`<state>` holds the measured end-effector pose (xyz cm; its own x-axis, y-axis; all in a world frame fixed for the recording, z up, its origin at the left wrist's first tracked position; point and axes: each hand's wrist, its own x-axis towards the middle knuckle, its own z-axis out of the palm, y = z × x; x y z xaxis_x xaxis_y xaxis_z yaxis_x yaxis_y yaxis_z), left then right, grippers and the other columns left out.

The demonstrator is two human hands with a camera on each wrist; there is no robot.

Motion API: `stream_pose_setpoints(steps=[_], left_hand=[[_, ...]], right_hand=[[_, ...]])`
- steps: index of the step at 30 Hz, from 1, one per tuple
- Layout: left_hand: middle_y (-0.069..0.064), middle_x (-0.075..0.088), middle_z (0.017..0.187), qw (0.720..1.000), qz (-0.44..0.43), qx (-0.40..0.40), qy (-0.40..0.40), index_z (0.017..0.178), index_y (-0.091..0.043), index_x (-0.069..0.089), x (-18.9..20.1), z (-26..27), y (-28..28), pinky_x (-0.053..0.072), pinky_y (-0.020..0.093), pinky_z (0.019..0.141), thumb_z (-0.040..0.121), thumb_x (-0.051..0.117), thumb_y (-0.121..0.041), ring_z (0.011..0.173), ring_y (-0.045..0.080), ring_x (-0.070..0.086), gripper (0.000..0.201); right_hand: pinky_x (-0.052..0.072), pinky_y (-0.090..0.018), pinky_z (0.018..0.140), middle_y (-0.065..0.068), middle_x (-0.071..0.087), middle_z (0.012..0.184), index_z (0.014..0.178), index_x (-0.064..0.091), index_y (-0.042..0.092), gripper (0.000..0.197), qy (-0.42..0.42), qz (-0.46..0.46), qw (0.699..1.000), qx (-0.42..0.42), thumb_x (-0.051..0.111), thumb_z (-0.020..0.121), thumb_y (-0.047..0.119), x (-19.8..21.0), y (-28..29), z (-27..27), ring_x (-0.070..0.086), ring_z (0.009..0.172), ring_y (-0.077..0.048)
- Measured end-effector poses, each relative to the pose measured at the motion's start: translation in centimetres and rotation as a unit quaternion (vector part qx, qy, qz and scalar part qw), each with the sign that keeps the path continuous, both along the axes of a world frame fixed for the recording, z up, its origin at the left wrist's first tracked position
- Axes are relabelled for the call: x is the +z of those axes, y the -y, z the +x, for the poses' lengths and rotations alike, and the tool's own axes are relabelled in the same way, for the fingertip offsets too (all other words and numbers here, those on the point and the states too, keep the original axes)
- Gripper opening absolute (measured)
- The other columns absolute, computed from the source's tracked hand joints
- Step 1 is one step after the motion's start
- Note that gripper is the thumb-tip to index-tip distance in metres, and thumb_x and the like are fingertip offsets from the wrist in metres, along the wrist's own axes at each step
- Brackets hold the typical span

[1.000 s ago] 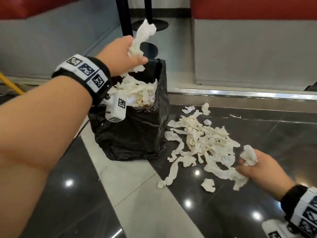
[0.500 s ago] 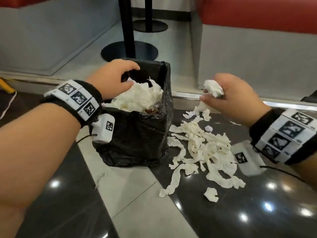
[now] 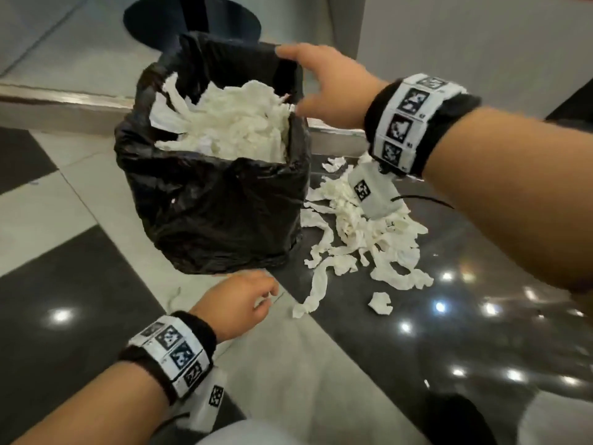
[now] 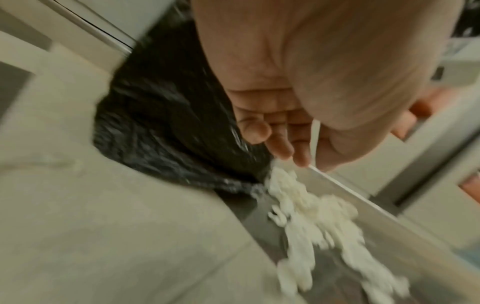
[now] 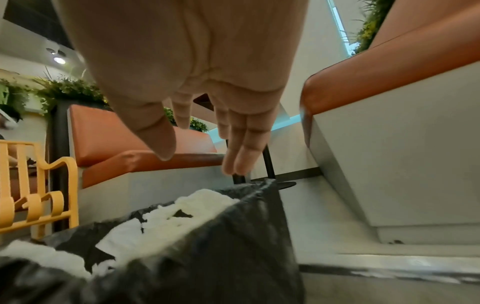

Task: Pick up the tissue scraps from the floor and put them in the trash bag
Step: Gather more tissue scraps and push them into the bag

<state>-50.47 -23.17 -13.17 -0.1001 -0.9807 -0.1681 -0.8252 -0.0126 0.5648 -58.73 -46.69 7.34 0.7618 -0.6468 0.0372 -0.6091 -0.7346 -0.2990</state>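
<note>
The black trash bag (image 3: 208, 213) stands open on the floor, heaped with white tissue scraps (image 3: 234, 123). My right hand (image 3: 288, 80) hovers over the bag's right rim with straight, spread fingers and holds nothing; the right wrist view shows the same empty hand (image 5: 200, 159) above the bag (image 5: 221, 246). My left hand (image 3: 268, 300) is low in front of the bag, fingers loosely curled and empty, close to a long tissue strip (image 3: 316, 290). A pile of scraps (image 3: 369, 239) lies on the dark tile right of the bag, blurred in the left wrist view (image 4: 317, 214).
A single small scrap (image 3: 380, 303) lies apart, nearer me. Behind the bag run a metal floor strip (image 3: 64, 97), a black round table base (image 3: 192, 24) and a grey bench base (image 3: 481, 43). A yellow chair (image 5: 39, 174) stands left of the bag.
My right hand has carried its tissue wad over the bag and let it go. My left hand has left the bag's top and dropped to the floor in front.
</note>
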Motion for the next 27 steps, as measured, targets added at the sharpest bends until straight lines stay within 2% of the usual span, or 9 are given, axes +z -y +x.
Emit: stream_pose_setpoints(steps=[4, 6, 9, 13, 15, 17, 20, 23, 27], left_hand=[[0.001, 0.046, 0.131, 0.993, 0.024, -0.102, 0.061, 0.117, -0.024, 0.053, -4.8, -4.8, 4.5, 0.041, 0.039, 0.096, 0.082, 0.053, -0.019, 0.113, 0.027, 0.049, 0.035], [0.005, 0.022, 0.151, 0.988, 0.059, -0.105, 0.098, 0.130, -0.030, 0.043, -6.0, -6.7, 6.5, 0.035, 0.043, 0.106, 0.083, 0.056, -0.019, 0.128, 0.033, 0.033, 0.049], [0.008, -0.012, 0.157, 0.975, 0.098, -0.125, 0.156, 0.141, -0.043, 0.019, -7.6, -8.6, 10.1, 0.015, 0.052, 0.115, 0.082, 0.061, -0.027, 0.142, 0.039, 0.002, 0.074], [0.005, -0.031, 0.152, 0.948, 0.120, -0.150, 0.253, 0.140, -0.050, -0.006, -9.9, -8.7, 15.0, -0.008, 0.062, 0.112, 0.075, 0.056, -0.065, 0.140, 0.040, -0.021, 0.091], [0.003, -0.022, 0.156, 0.943, 0.150, -0.138, 0.265, 0.143, -0.044, 0.003, -10.2, -8.6, 16.8, -0.006, 0.062, 0.112, 0.080, 0.049, -0.065, 0.142, 0.038, -0.017, 0.080], [0.009, 0.011, 0.155, 0.946, 0.149, -0.132, 0.254, 0.138, -0.027, 0.029, -9.6, -9.0, 17.6, 0.013, 0.059, 0.114, 0.089, 0.048, -0.047, 0.141, 0.038, 0.008, 0.055], [0.015, 0.049, 0.124, 0.953, 0.100, -0.140, 0.250, 0.116, -0.010, 0.044, -8.0, -9.8, 17.8, 0.043, 0.047, 0.095, 0.091, 0.038, -0.009, 0.112, 0.034, 0.044, 0.025], [0.016, 0.056, 0.107, 0.974, 0.104, -0.130, 0.155, 0.118, -0.014, 0.038, -6.2, -9.8, 17.5, 0.048, 0.047, 0.087, 0.095, 0.030, -0.012, 0.095, 0.033, 0.057, 0.024], [0.009, 0.048, 0.091, 0.974, 0.091, -0.136, 0.155, 0.119, -0.014, 0.042, -1.9, -10.2, 17.5, 0.044, 0.036, 0.070, 0.091, 0.035, -0.011, 0.086, 0.031, 0.057, 0.029]], right_hand=[[0.045, -0.031, 0.093, 0.000, 0.044, 0.138, 0.135, 0.041, 0.033, 0.057, -0.054, 0.011, 0.998, -0.030, 0.061, 0.084, 0.016, -1.4, 0.7, -8.4, 0.056, 0.098, -0.013], [0.048, -0.038, 0.092, 0.002, 0.046, 0.126, 0.132, 0.045, 0.033, 0.056, -0.109, 0.027, 0.993, -0.045, 0.064, 0.083, 0.014, -2.8, 1.0, -12.9, 0.059, 0.089, -0.019], [0.049, -0.033, 0.085, 0.004, 0.044, 0.121, 0.131, 0.047, 0.032, 0.055, -0.179, 0.073, 0.978, -0.079, 0.066, 0.083, 0.015, -5.2, 1.2, -18.7, 0.059, 0.083, -0.015], [0.047, -0.025, 0.083, 0.005, 0.044, 0.128, 0.130, 0.047, 0.033, 0.051, -0.202, 0.141, 0.965, -0.093, 0.065, 0.085, 0.019, -9.2, 0.8, -22.9, 0.062, 0.087, -0.009], [0.044, -0.021, 0.081, 0.009, 0.042, 0.126, 0.130, 0.045, 0.035, 0.051, -0.214, 0.165, 0.959, -0.084, 0.063, 0.085, 0.021, -11.5, 0.6, -23.7, 0.060, 0.088, -0.007], [0.043, -0.020, 0.082, 0.013, 0.038, 0.128, 0.131, 0.043, 0.037, 0.051, -0.237, 0.185, 0.951, -0.078, 0.062, 0.086, 0.024, -13.5, 0.5, -23.9, 0.056, 0.090, -0.006], [0.043, -0.022, 0.084, 0.008, 0.037, 0.136, 0.133, 0.040, 0.037, 0.051, -0.273, 0.190, 0.941, -0.056, 0.058, 0.086, 0.026, -15.9, 0.7, -23.5, 0.052, 0.092, -0.008], [0.050, -0.034, 0.089, 0.004, 0.039, 0.136, 0.132, 0.041, 0.037, 0.052, -0.289, 0.201, 0.935, -0.048, 0.060, 0.085, 0.026, -16.6, 2.1, -22.6, 0.057, 0.095, -0.016], [0.050, -0.038, 0.090, -0.003, 0.044, 0.131, 0.132, 0.041, 0.037, 0.052, -0.271, 0.178, 0.945, -0.046, 0.060, 0.084, 0.025, -15.9, 4.4, -21.5, 0.056, 0.095, -0.020]])
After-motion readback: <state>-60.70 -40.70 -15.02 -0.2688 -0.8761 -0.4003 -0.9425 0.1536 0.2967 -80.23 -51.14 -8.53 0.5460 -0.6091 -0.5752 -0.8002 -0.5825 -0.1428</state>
